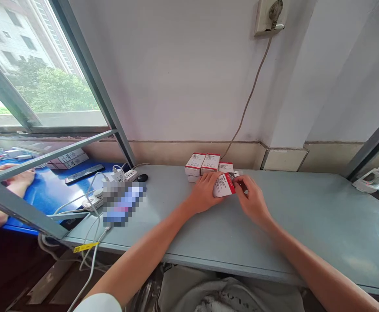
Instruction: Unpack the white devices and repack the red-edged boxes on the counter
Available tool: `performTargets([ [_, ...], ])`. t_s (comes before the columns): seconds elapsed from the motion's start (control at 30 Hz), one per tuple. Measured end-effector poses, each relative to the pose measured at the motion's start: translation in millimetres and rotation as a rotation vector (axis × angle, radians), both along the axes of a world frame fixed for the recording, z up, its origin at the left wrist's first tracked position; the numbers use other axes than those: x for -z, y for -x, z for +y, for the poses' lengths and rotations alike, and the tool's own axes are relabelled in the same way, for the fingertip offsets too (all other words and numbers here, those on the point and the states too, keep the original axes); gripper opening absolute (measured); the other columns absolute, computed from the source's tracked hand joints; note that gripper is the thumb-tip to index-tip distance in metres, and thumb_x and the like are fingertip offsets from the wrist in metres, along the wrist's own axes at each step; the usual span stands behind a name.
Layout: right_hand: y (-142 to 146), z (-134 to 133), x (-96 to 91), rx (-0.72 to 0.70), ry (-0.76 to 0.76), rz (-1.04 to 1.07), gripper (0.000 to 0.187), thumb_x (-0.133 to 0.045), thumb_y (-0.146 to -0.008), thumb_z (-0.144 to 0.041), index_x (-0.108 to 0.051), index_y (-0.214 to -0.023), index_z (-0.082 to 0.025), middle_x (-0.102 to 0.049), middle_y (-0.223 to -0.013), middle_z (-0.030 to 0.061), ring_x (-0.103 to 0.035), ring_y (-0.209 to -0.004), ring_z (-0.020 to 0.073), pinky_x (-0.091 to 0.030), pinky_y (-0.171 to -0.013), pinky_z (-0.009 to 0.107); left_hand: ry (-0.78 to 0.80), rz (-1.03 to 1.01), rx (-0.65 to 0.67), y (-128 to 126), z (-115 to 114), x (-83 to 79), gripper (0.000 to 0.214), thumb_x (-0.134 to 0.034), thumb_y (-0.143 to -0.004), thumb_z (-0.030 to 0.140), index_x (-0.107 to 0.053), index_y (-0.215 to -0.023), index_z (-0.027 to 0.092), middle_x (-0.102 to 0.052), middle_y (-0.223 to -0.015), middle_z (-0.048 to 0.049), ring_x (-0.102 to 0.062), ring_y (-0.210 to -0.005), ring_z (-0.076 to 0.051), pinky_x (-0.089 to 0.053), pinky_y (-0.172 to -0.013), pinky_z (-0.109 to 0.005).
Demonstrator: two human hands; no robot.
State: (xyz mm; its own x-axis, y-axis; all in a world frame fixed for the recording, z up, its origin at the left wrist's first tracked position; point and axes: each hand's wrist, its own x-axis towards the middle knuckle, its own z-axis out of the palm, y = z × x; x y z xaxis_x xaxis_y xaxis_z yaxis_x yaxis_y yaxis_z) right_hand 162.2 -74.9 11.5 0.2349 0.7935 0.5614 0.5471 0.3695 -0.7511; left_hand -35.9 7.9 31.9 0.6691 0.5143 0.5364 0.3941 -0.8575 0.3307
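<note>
A small white box with a red edge and printed text point(222, 186) is held just above the grey table. My left hand point(203, 193) is closed around its left side. At the box's right end, the fingers of my right hand point(249, 197) are pinched together by a dark opening or flap; what they grip there is too small to make out. Right behind my left hand stand stacked boxes of the same red and white kind point(195, 161), with another such box point(226, 167) beside them, partly hidden.
The grey table point(293, 225) runs along the wall. To the left lie a blurred phone-like thing point(124, 206), a black mouse point(142, 177), power strips and white cables point(93, 242). Beyond a metal frame, another person's hands point(22, 182) rest at a blue table point(51, 186).
</note>
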Motion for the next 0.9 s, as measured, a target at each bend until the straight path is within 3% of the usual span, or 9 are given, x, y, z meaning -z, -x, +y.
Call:
performTargets([
  [0.9,-0.1,-2.8,-1.7,0.006,0.001,-0.031,0.017,-0.049,-0.106,-0.034,-0.064,-0.101,-0.026,-0.069,-0.106,0.008,-0.06,-0.092,0.0241,-0.047,-0.07,0.034,-0.01,0.032,-0.016,-0.1,-0.7,0.0,0.077,-0.082,-0.093,0.04,-0.043,-0.158,0.03,-0.062,-0.151,-0.0112,-0.059,-0.137,-0.036,-0.049,-0.112,-0.052],
])
